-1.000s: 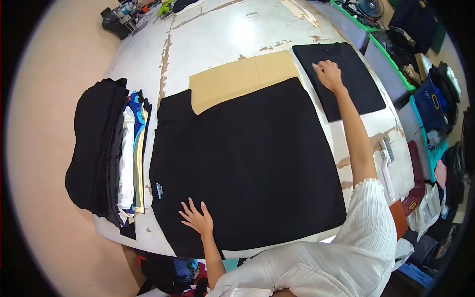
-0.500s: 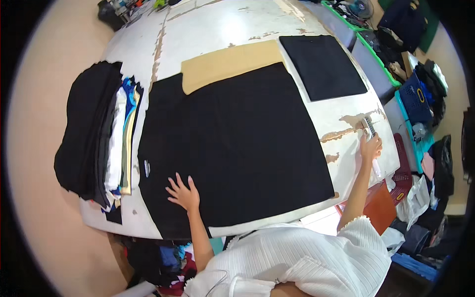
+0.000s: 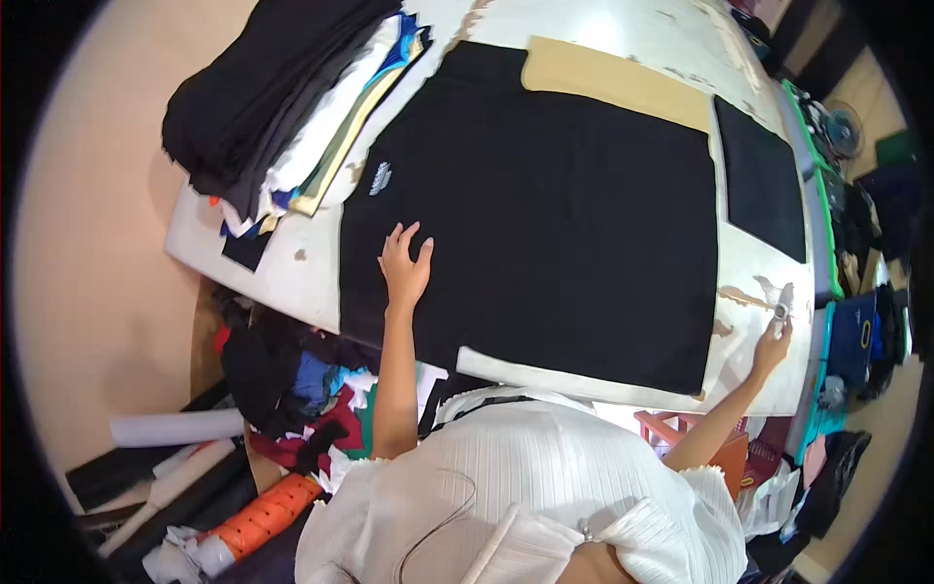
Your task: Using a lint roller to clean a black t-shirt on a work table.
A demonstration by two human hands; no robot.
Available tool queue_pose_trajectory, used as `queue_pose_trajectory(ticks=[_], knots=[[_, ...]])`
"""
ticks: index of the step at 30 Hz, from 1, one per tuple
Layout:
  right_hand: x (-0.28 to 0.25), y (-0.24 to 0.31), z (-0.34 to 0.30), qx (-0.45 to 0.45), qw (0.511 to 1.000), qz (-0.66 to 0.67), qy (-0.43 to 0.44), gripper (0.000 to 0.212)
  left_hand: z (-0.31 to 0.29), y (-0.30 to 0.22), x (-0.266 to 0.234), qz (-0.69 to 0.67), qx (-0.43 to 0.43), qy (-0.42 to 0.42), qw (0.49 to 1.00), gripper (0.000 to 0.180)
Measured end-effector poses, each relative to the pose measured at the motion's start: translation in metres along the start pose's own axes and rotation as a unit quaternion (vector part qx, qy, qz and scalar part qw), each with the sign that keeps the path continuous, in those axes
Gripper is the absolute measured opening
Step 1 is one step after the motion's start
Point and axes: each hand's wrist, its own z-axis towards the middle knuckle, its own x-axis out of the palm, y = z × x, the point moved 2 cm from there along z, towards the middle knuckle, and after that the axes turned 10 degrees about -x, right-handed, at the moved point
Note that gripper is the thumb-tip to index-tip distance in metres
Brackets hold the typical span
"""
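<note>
A black T-shirt (image 3: 545, 224) lies spread flat on the white table, with a small pale print (image 3: 380, 178) near its left edge. My left hand (image 3: 405, 271) rests on the cloth below that print, fingers stretched and slightly apart. Beyond the shirt's right edge, my right hand (image 3: 772, 343) grips what looks like a white-handled brush (image 3: 781, 312) at the table's right side; its far end is small and hard to make out. A beige piece of cloth (image 3: 618, 83) borders the shirt's far edge. To the far right lies a folded black garment (image 3: 764, 180).
A tall stack of folded clothes (image 3: 282, 88) stands at the table's far left. Heaped cloth (image 3: 321, 389) and an orange roll (image 3: 263, 516) sit below the left edge. Green-rimmed bins (image 3: 825, 219) and a blue basket (image 3: 854, 331) line the right side.
The view has swung left and nearer the table's front edge. My left hand stays on the shirt close to the print. The brush remains in my right hand on the right side.
</note>
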Motion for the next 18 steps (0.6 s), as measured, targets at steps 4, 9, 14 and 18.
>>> queue_pose_trajectory(ticks=[4, 9, 14, 18], knots=[[-0.009, 0.108, -0.016, 0.083, 0.925, 0.343, 0.138, 0.044, 0.011, 0.038, -0.046, -0.005, 0.000, -0.042, 0.999, 0.035], [0.043, 0.327, -0.088, 0.204, 0.720, 0.565, 0.346, 0.025, 0.023, 0.087, -0.082, -0.011, -0.022, -0.062, 0.998, 0.035], [0.100, 0.474, -0.200, 0.282, 0.555, 0.585, 0.520, 0.026, 0.038, 0.110, -0.092, -0.073, -0.076, -0.036, 0.994, 0.038], [0.100, 0.535, -0.249, 0.284, 0.532, 0.558, 0.570, 0.027, 0.046, 0.121, -0.099, -0.109, -0.112, 0.031, 0.987, 0.043]])
